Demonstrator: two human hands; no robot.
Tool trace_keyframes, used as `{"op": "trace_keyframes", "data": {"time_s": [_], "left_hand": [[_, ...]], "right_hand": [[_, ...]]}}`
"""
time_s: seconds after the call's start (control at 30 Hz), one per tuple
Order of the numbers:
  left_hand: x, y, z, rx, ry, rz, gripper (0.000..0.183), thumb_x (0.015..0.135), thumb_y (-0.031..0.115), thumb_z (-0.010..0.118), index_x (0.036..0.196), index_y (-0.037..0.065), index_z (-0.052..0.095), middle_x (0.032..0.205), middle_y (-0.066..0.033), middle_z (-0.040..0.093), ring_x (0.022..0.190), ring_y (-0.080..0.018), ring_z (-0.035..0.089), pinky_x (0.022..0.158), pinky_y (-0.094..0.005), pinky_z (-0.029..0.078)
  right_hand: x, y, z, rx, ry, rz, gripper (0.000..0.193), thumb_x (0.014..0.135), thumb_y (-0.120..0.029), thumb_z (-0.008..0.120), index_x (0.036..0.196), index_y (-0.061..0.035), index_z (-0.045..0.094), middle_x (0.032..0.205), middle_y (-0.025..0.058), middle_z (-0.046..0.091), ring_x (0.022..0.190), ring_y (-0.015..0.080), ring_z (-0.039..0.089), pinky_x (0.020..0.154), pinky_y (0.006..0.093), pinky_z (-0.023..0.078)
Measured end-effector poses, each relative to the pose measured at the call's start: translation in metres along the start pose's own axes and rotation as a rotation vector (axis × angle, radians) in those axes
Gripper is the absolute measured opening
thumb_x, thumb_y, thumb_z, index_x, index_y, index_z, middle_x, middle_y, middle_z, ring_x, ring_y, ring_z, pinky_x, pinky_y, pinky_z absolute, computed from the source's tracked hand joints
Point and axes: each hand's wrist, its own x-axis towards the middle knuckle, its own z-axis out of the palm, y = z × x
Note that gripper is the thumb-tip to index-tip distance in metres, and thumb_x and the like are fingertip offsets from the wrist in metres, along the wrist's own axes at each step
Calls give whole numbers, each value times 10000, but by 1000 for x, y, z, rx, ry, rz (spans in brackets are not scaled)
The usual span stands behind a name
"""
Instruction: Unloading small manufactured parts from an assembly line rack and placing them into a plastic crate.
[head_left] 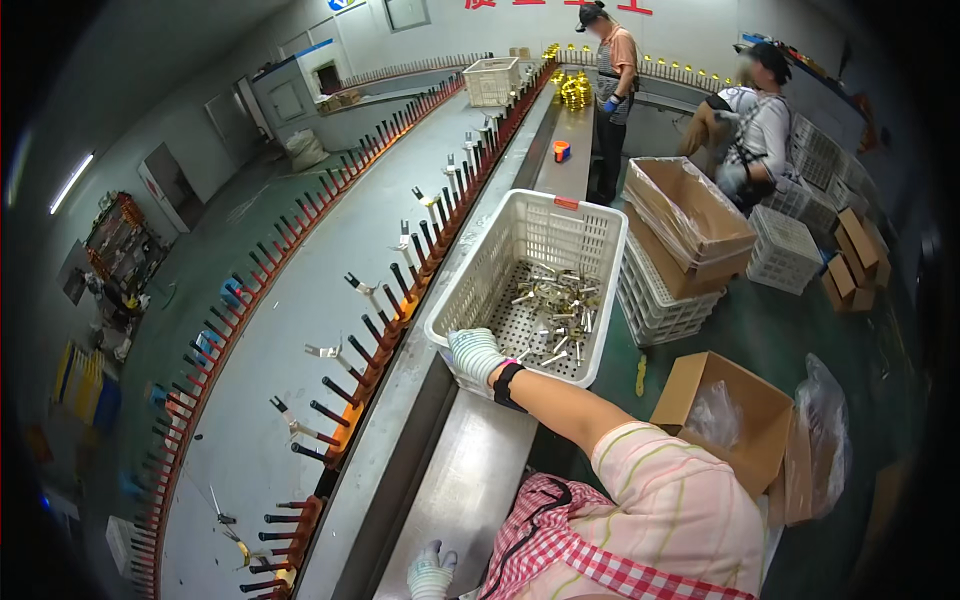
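1. Right hand (473, 357) clamped on basket (470, 275) near rim; metal parts (555, 305) just beyond it
2. Left hand (432, 574) low by bench (455, 490); grip can't tell
3. Risk: one-handed pull could tip basket, spilling parts

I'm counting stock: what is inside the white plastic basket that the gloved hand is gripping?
A loose pile of small silver metal parts lies on the white basket floor. The right hand covers the near rim, so anything beneath it is hidden.

The basket (530, 265) sits on the bench (470, 490) at centre, metal fittings (555, 305) in it. The right hand (475, 355) grips its near rim at 6 o'clock. Pegged rail (390, 310) at 9 o'clock; stacked crates (655, 305) (a carton (690, 215) on top) at 3 o'clock.
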Motion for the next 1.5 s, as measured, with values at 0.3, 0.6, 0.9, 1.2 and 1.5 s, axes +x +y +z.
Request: {"op": "trace_keyframes", "data": {"time_s": [0.3,0.6,0.9,1.2,1.5], "left_hand": [[-23,1,3,-101,111,85,446,736,350,589,1097,94,535,1025,-143,579,948,-319,548,813,-417,428],[-12,68,-1,-161,140,38,425,757,355,570,1077,78,538,998,-135,578,931,-302,550,793,-398,436],[178,128,-117,-354,790,64,668,744,207,617,1276,-31,291,1255,-265,374,1148,-360,408,969,-379,331],[332,131,-201,-1079,1108,15,455,823,125,522,1234,4,371,1120,-96,474,993,-197,442,907,-252,312],[338,212,-258,-1193,1306,158,163,823,119,575,965,41,568,934,-36,598,834,-106,539,752,-252,433]], "right_hand": [[-21,27,-19,-73,-220,-58,282,783,-262,495,816,-32,653,720,175,631,674,288,637,584,412,495],[80,143,-48,-122,-152,-113,262,769,-289,482,822,-95,650,839,159,635,776,293,627,646,429,487],[193,148,-31,-143,-51,-89,437,814,-457,445,817,-60,629,789,180,623,733,329,609,657,422,480],[274,184,-71,-183,-102,-65,478,834,-465,391,877,-58,639,833,172,628,801,310,611,706,410,479],[322,235,-78,-249,-154,-21,475,851,-454,361,867,-75,647,820,146,639,779,285,623,666,397,487]]}}
